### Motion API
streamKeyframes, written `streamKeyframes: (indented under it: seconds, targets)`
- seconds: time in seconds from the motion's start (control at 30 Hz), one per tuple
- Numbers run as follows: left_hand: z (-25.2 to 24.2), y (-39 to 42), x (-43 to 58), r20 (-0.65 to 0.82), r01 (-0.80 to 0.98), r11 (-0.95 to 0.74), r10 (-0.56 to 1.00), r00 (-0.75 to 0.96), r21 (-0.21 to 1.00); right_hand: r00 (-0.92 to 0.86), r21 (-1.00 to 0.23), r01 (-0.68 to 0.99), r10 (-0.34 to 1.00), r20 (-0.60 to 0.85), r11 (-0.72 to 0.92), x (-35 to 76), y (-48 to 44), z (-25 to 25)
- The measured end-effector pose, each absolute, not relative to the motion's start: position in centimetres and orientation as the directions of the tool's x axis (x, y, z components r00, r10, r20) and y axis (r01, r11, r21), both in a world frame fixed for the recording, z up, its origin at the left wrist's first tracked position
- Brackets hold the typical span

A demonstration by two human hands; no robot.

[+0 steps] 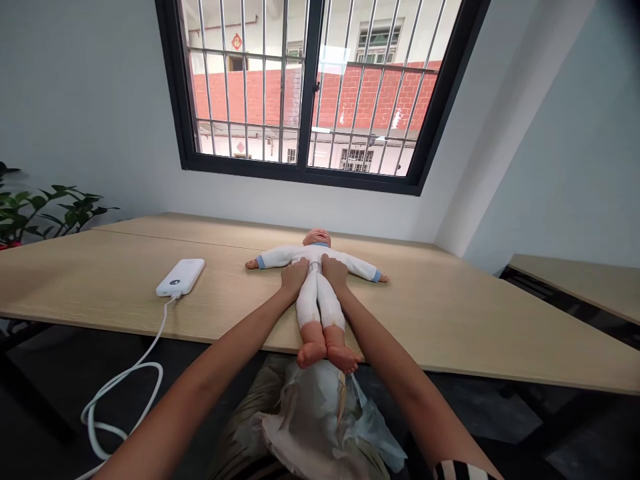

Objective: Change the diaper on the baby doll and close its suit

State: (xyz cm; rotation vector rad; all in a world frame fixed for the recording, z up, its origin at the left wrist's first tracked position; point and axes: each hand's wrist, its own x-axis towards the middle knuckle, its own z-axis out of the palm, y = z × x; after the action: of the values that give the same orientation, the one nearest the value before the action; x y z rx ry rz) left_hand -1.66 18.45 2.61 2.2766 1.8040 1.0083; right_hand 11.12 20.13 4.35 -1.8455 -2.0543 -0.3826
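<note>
A baby doll [320, 300] lies face up on the table, its head toward the window and its bare feet at the near edge. It wears a white long-sleeved shirt [280, 256] with blue cuffs and collar; both arms are spread wide. At the left of the doll's waist, my left hand [295, 275] has its fingers curled around the shirt's lower edge. Mirroring it on the right side of the waist, my right hand [334, 272] is closed on the hem too. My fingertips are partly hidden in the cloth.
A white power bank [181, 277] lies on the wooden table [450, 313] at left, its white cable [156, 340] hanging over the front edge. Crumpled plastic bags [320, 413] rest on my lap. A potted plant [50, 210] stands far left, and a barred window [310, 93] is ahead.
</note>
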Motion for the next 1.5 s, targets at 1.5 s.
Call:
streamKeyframes:
  seconds: [1.5]
  targets:
    - [1.6,2.5,-7.7,0.232,0.211,-0.286,0.941,0.248,0.935,-0.139,-0.644,0.601,0.856,0.498,0.473,19.4,0.1,3.3]
